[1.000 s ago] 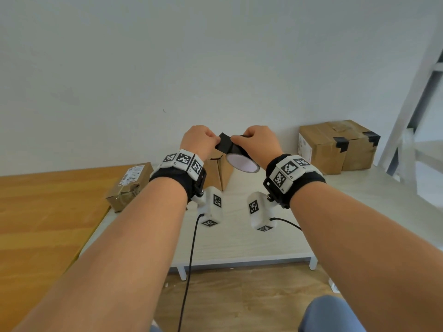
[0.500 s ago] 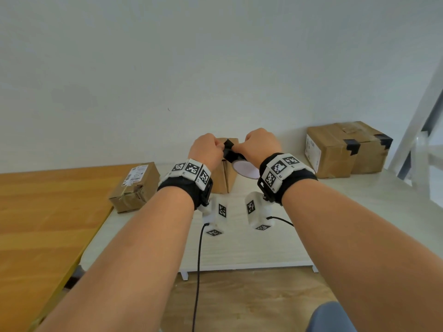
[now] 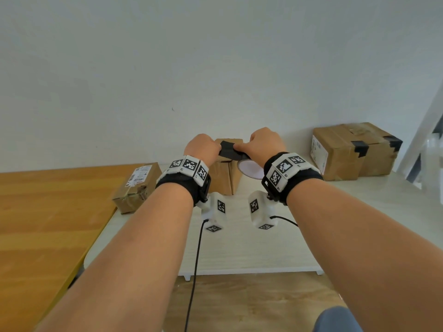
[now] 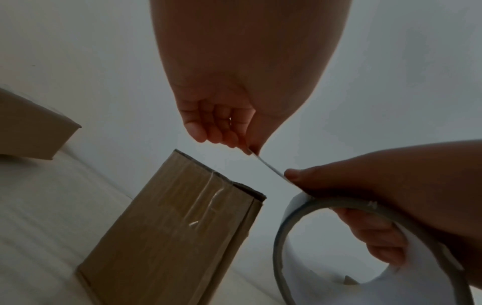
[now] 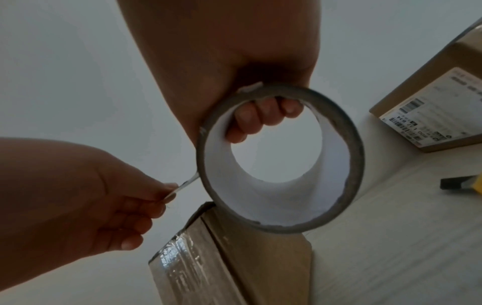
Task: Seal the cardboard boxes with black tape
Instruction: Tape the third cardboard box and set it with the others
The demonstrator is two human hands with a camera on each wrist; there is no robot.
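Left hand (image 3: 202,149) raised just left of centre in the head view, fingers curled, thumb and fingers pinching the free end of a strip of black tape (image 3: 227,151). Right hand (image 3: 265,146) just right of centre, fingers hooked through the white core of the tape roll (image 5: 280,159), thumb pressed on the strip where it leaves the roll. Strip stretched short and taut between the two hands, both held in the air above the table.

Directly beneath the hands, at frame centre: a small upright cardboard box (image 3: 225,174), top flaps not closed flat, clear shiny tape along one side in the wrist views. At lower left of the left wrist view, same box (image 4: 169,233) standing on the white table (image 3: 251,250).

Left of centre in the head view: a small box with a shipping label (image 3: 137,186), lying at the seam of the white table and an orange wooden tabletop (image 3: 48,224). At right, against the wall: two larger boxes side by side (image 3: 354,150), patches of black tape on their top edges and corners. At right edge of the right wrist view: a dark-tipped object on the table (image 5: 459,182), too cropped to identify.
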